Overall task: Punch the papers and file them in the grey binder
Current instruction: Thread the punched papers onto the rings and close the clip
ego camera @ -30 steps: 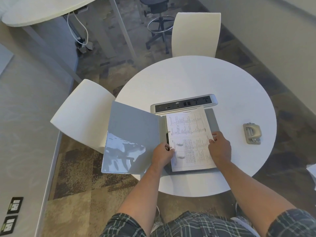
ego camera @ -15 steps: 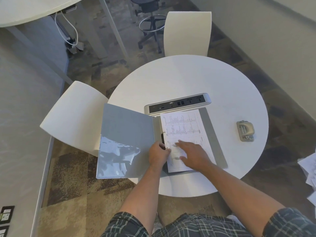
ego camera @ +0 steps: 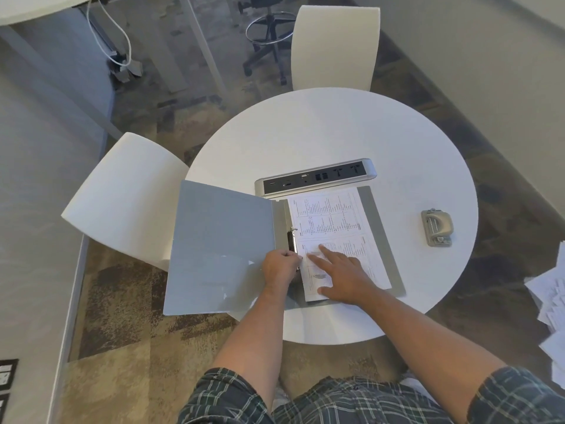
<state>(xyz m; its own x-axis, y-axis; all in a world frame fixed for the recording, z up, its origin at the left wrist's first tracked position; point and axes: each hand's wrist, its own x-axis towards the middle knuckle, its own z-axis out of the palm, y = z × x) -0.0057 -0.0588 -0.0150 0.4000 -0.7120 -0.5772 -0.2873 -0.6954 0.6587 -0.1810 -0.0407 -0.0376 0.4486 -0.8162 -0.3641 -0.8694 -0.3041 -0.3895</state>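
The grey binder (ego camera: pixel 220 237) lies open on the round white table (ego camera: pixel 351 130), its left cover hanging over the table edge. Printed papers (ego camera: pixel 333 221) rest on its right half beside the metal ring mechanism (ego camera: pixel 292 240). My left hand (ego camera: pixel 279 266) is closed at the lower end of the ring mechanism. My right hand (ego camera: pixel 342 273) lies flat on the lower part of the papers with fingers spread, pressing them down. A metal hole punch (ego camera: pixel 436 228) sits on the table to the right, away from both hands.
A silver power socket strip (ego camera: pixel 315 177) lies just behind the binder. White chairs stand at the left (ego camera: pixel 128 197) and far side (ego camera: pixel 334 47). Loose papers (ego camera: pixel 550 298) lie at the right edge of view. An office stool (ego camera: pixel 267 32) stands further back.
My right hand moved from the papers' right edge onto their lower left part, near the rings. My left hand stayed at the ring mechanism. The camera view shifted slightly.
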